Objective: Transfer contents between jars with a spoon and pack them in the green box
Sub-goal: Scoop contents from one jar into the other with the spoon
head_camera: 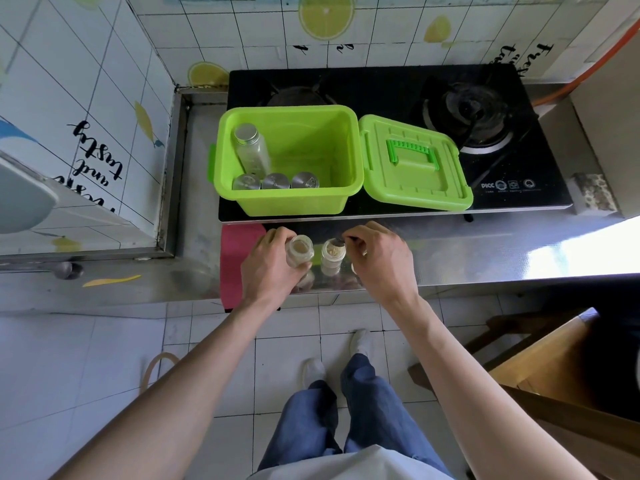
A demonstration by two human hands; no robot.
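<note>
Two small open glass jars with pale contents stand on the steel counter. My left hand (pixel 268 263) grips the left jar (pixel 300 250), which leans a little. My right hand (pixel 379 256) pinches a small metal spoon (pixel 338 241) whose bowl sits at the mouth of the right jar (pixel 333 255). Behind them the open green box (pixel 287 199) rests on the stove; inside it a tall lidded jar (pixel 252 148) leans at the left and three metal-lidded jars (pixel 275 181) stand along the near wall. The green lid (pixel 415 161) lies beside the box on the right.
A black glass gas stove (pixel 485 109) fills the back of the counter. A red cloth (pixel 235 254) lies left of my left hand. A tiled wall rises at the left and back. A wooden chair (pixel 554 358) stands at the lower right on the floor.
</note>
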